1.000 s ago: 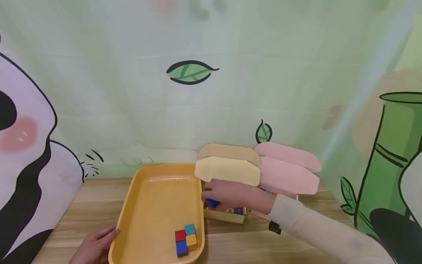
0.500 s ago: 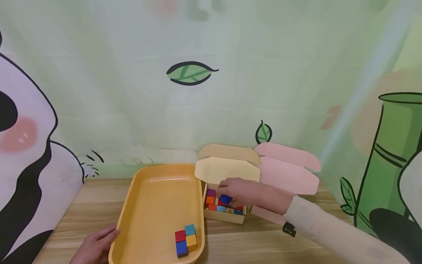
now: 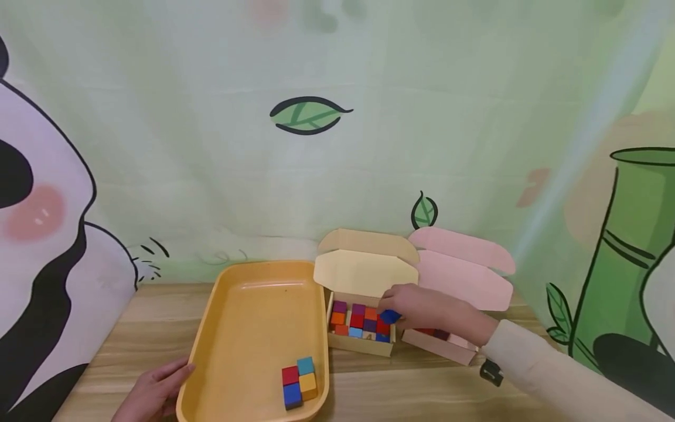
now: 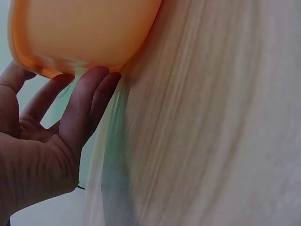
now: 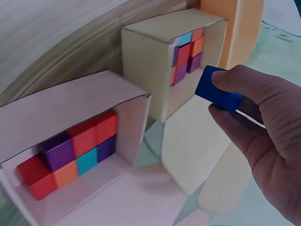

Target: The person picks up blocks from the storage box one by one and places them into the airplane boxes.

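My right hand pinches a blue block between thumb and fingers, held over the right end of the cream box. That box stands with its lid up and has several coloured cubes in it. Beside it the pink box is also open; red, purple, orange and teal cubes sit inside. My left hand is at the left edge of the yellow tray, its fairly straight fingertips touching the tray's side. Red, teal, yellow and blue cubes sit together near the tray's front right.
A wood-grain table lies under everything. The raised cream lid and pink lid stand behind their boxes, close to a printed curtain. The tray's right wall is right next to the cream box.
My right hand has moved right across the cream box with the blue block, uncovering the cubes at that box's left. My left hand stays at the tray.
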`<action>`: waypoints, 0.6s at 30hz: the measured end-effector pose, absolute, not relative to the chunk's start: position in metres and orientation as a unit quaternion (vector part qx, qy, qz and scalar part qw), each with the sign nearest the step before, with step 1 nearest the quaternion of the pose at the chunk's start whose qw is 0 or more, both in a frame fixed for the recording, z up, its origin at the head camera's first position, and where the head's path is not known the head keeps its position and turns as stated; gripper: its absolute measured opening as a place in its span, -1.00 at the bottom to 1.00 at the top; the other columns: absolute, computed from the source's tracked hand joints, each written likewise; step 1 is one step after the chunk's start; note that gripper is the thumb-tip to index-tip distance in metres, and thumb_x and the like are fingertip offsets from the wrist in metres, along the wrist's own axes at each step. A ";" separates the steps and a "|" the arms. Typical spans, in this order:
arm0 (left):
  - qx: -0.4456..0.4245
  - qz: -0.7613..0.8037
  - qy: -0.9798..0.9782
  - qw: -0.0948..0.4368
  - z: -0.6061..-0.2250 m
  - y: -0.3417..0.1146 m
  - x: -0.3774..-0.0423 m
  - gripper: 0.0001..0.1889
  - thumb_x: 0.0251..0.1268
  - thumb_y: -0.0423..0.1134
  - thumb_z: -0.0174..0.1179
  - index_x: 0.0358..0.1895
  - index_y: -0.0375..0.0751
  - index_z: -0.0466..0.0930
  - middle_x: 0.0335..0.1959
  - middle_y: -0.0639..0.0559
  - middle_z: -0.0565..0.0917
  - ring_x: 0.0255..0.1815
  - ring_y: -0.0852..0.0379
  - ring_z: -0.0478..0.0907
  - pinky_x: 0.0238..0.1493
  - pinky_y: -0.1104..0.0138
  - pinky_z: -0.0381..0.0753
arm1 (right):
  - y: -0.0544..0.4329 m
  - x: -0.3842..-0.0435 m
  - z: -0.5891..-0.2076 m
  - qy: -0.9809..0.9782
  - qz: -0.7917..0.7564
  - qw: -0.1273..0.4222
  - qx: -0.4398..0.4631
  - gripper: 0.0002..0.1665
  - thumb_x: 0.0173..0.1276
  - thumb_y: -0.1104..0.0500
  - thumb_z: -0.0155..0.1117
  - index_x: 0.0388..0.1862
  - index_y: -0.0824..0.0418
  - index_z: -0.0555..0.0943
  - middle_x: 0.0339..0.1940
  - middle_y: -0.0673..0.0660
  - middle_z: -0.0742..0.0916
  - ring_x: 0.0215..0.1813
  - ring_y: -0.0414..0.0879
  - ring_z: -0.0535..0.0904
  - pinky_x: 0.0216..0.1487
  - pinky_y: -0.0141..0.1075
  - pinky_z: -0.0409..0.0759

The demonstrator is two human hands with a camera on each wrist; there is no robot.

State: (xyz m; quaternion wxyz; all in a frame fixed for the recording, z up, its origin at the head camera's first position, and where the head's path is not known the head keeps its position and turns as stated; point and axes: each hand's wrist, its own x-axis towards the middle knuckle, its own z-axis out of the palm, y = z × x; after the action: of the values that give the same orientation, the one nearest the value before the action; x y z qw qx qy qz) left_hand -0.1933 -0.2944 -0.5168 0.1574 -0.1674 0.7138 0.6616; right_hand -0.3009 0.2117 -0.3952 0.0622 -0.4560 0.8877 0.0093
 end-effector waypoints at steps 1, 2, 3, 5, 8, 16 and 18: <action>-0.170 0.661 0.714 0.156 -0.517 -0.294 -0.194 -0.17 0.50 0.01 0.20 0.53 -0.53 0.09 0.08 -0.34 0.69 -0.09 -0.09 0.74 -0.10 -0.03 0.75 | 0.216 -0.300 -0.395 0.891 0.004 0.069 -0.448 -0.57 0.19 0.26 0.57 0.06 0.22 0.71 -0.02 0.08 0.75 0.00 -0.07 0.63 0.06 -0.30 0.69; -0.172 0.660 0.715 0.156 -0.517 -0.294 -0.194 -0.16 0.50 0.02 0.20 0.53 -0.53 0.09 0.08 -0.35 0.69 -0.09 -0.09 0.74 -0.10 -0.03 0.75 | 0.219 -0.300 -0.396 0.893 0.000 0.074 -0.443 -0.57 0.18 0.27 0.57 0.06 0.22 0.72 -0.03 0.08 0.76 -0.01 -0.07 0.63 0.06 -0.29 0.70; -0.173 0.659 0.715 0.156 -0.517 -0.293 -0.194 -0.17 0.50 0.02 0.20 0.53 -0.53 0.09 0.08 -0.35 0.69 -0.09 -0.09 0.74 -0.10 -0.03 0.75 | 0.223 -0.300 -0.396 0.895 -0.002 0.076 -0.440 -0.58 0.18 0.28 0.57 0.05 0.23 0.73 -0.04 0.07 0.76 -0.03 -0.08 0.63 0.05 -0.28 0.70; -0.168 0.658 0.717 0.157 -0.516 -0.293 -0.194 -0.17 0.51 0.01 0.19 0.53 -0.54 0.08 0.10 -0.39 0.67 -0.08 -0.10 0.74 -0.10 -0.04 0.75 | 0.231 -0.301 -0.396 0.898 -0.005 0.081 -0.433 -0.61 0.18 0.30 0.55 0.02 0.21 0.74 -0.08 0.04 0.77 -0.09 -0.12 0.62 0.02 -0.28 0.70; -0.174 0.656 0.718 0.154 -0.515 -0.293 -0.193 -0.16 0.49 0.02 0.21 0.53 -0.53 0.09 0.09 -0.38 0.67 -0.08 -0.10 0.74 -0.10 -0.02 0.75 | 0.242 -0.301 -0.397 0.901 -0.004 0.090 -0.423 -0.67 0.17 0.32 0.55 -0.06 0.18 0.75 -0.18 -0.03 0.76 -0.20 -0.18 0.57 -0.06 -0.30 0.69; -0.173 0.666 0.707 0.160 -0.516 -0.295 -0.191 -0.17 0.49 0.01 0.22 0.53 -0.51 0.10 0.01 -0.30 0.73 -0.11 -0.12 0.75 -0.10 -0.04 0.75 | 0.273 -0.303 -0.400 0.927 0.018 0.148 -0.345 -0.70 0.11 0.33 0.59 -0.15 0.17 0.77 -0.33 -0.09 0.69 -0.32 -0.21 0.49 -0.24 -0.36 0.61; -0.178 0.668 0.705 0.158 -0.517 -0.295 -0.191 -0.17 0.47 0.02 0.23 0.53 -0.51 0.11 -0.01 -0.29 0.74 -0.12 -0.13 0.75 -0.11 -0.05 0.75 | 0.279 -0.306 -0.400 0.929 0.025 0.156 -0.335 -0.74 0.10 0.37 0.56 -0.22 0.17 0.76 -0.37 -0.09 0.67 -0.35 -0.20 0.46 -0.29 -0.36 0.57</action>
State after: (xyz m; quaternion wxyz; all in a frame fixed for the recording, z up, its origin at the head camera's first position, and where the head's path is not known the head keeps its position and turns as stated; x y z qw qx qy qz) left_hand -0.1909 -0.2953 -0.5168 0.1580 -0.1782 0.7053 0.6677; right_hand -0.3056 0.2794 -0.4005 0.1565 -0.3353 0.9287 0.0253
